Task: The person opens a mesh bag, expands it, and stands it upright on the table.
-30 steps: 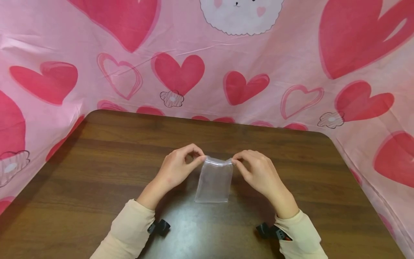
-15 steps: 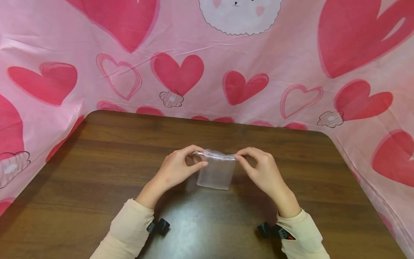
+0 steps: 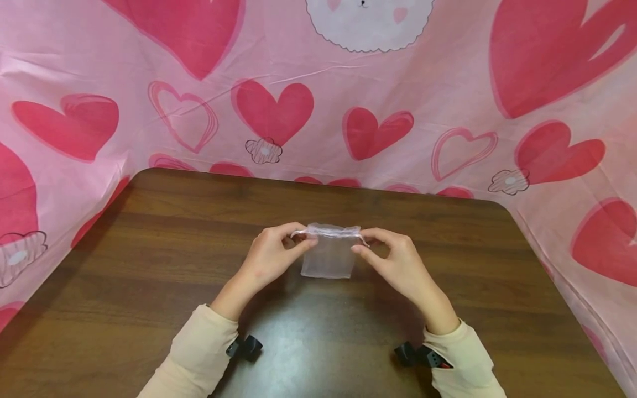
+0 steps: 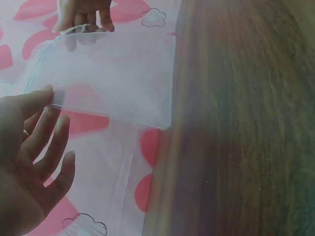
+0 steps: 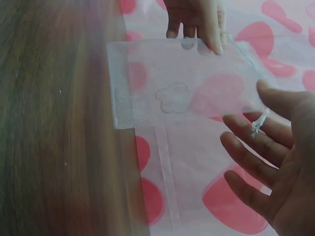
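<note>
Between the two hands hangs a small sheer white drawstring pouch [image 3: 328, 257], its gathered top edge uppermost and its flat body hanging below. My left hand [image 3: 271, 251] pinches the upper left corner between thumb and fingers, with a loop of cord beside the fingers. At the upper right corner, the thumb and fingers of my right hand [image 3: 398, 257] pinch the pouch. A short frayed cord end [image 5: 258, 123] dangles by the right fingers in the right wrist view. Through the see-through mesh [image 4: 113, 73] the heart-print cloth shows in the left wrist view.
A dark wooden table [image 3: 174, 265] spreads beneath the hands. Pink cloth [image 3: 328, 83] printed with red hearts stands behind it and along both sides. Each wrist carries a small black camera [image 3: 249, 348] at the cream sleeve cuff.
The pouch's bottom edge has risen in the head view, and its top edge has moved slightly up. Drawstring cord now shows at both upper corners as the fingers have shifted their hold.
</note>
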`<state>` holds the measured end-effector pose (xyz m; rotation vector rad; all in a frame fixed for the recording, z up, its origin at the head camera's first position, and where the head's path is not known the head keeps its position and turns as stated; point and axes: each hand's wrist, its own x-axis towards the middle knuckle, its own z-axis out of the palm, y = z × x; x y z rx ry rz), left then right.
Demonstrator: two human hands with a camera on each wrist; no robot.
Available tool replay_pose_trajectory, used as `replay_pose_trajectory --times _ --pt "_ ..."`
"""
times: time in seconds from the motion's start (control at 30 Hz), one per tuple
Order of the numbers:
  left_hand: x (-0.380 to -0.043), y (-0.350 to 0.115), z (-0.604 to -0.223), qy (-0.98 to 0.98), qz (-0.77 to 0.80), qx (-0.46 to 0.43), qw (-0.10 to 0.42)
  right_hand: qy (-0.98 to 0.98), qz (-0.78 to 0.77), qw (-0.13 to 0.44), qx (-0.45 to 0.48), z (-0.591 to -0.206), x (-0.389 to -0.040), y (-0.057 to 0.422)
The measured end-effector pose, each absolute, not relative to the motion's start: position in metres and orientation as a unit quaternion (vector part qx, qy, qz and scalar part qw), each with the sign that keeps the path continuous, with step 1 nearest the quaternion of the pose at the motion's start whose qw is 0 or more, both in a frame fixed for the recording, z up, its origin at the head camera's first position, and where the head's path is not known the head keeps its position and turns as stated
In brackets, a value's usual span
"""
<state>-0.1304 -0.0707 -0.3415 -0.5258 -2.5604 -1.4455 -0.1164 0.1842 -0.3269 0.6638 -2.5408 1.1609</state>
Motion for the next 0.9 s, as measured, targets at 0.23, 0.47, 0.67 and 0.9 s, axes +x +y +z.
replay_pose_trajectory --times 0.23,0.47,0.67,0.9 --pt "-0.1293 -0.0692 -0.3396 -0.838 -0.517 -0.168 0.058 -0.873 0.423 0.125 0.206 -0.3267 -0.1163 0.1800" --pt "-0.1290 -0.0688 -0.3392 -0.844 -0.513 -0.156 0.032 -0.851 0.480 0.138 0.160 -0.3254 -0.1152 0.1791" --pt "-0.1285 -0.0670 -0.3409 -0.851 -0.499 -0.161 0.038 -0.839 0.504 0.144 0.145 -0.3256 -0.1152 0.1798" --pt "-0.1274 -0.0671 -0.3422 -0.843 -0.515 -0.140 0.063 -0.841 0.505 0.124 0.151 -0.3283 -0.1142 0.1772"
